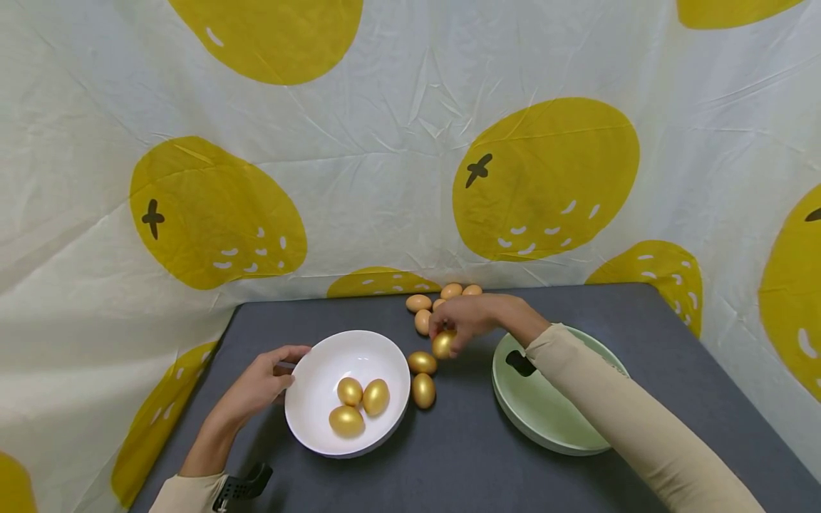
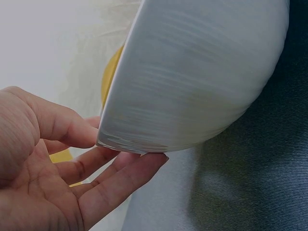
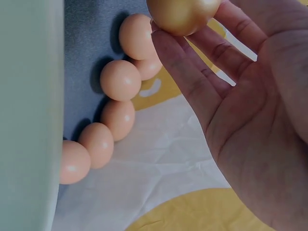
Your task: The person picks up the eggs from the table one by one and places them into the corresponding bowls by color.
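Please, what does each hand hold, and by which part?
Right hand: a golden egg, by its sides. Left hand: the white bowl, by its rim and outer wall.

My left hand [image 2: 62, 168] holds a white bowl [image 2: 192, 72], thumb at its rim, fingertips [image 2: 158, 161] against its outer wall; right, a dark tabletop [image 2: 255, 168].

The right wrist view's top edge crops the golden egg [image 3: 183, 15].

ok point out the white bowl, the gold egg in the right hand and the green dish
White bowl [image 1: 346, 350]: head view, far inner wall
Gold egg [image 1: 442, 345] in the right hand [image 1: 470, 317]: head view, visible shell's middle
Green dish [image 1: 546, 413]: head view, bare inner floor
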